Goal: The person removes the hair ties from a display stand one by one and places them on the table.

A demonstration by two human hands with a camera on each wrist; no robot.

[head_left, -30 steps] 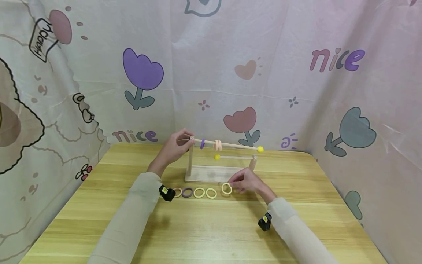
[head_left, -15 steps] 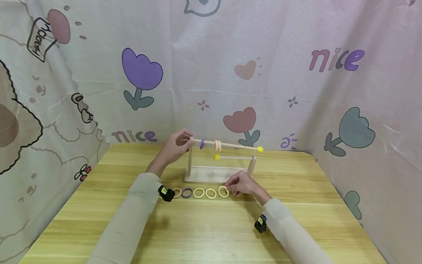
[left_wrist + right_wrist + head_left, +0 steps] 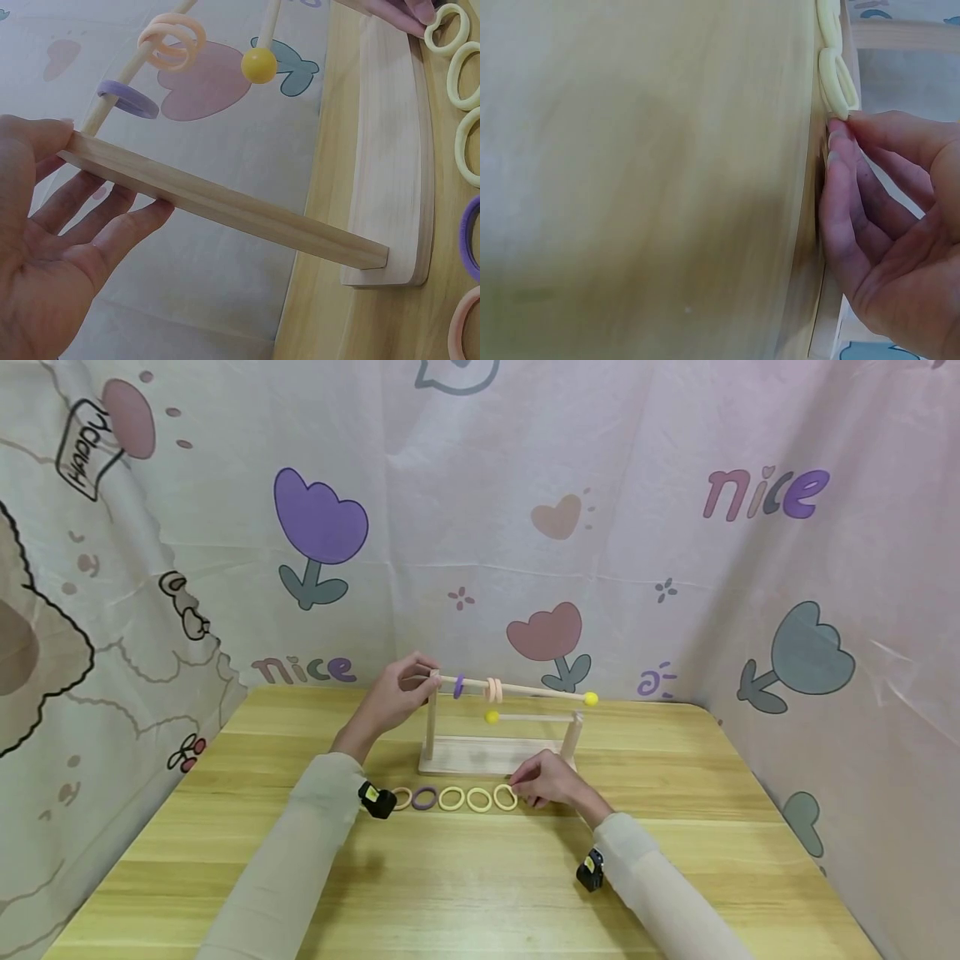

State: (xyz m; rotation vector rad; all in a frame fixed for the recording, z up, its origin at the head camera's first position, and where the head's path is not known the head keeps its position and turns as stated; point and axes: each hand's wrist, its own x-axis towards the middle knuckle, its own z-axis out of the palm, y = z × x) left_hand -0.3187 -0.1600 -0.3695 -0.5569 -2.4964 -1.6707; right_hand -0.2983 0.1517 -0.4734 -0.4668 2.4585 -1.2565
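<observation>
Tabletop of light wood grain (image 3: 465,893) comes nearest. On it I've got a row of smooth round rings: peach ring (image 3: 456,322), partly behind the black wrist camera (image 3: 377,800) in head view, purple ring (image 3: 465,238), two pale yellow rings (image 3: 460,150). At the row's right end my right hand (image 3: 551,778) pinches the end pale yellow ring (image 3: 827,81) by its edge; can't tell if it lies fully flat. Small pinch, so a slip could flick it loose; a leftward nudge could bunch the row, since its neighbour sits just beside.

Just behind: long pale wooden base (image 3: 480,756). Knuckles could knock it if I lift carelessly. Short right wooden post (image 3: 572,739) carries a thin lower rod (image 3: 536,718), yellow ball on its left end; a steep rise could clip that.

Left hand (image 3: 395,695), well apart from the right, grips the top of the tall left wooden post (image 3: 225,202). Sideways pressure there could tip or skid everything. Upper wooden rod (image 3: 540,692) slopes slightly down rightward, carrying a second purple ring (image 3: 459,686) and two peach rings (image 3: 493,690); a jolt could slide them toward its yellow ball (image 3: 591,699). Farthest: white printed cloth (image 3: 450,510), no hazard I'd flag.
</observation>
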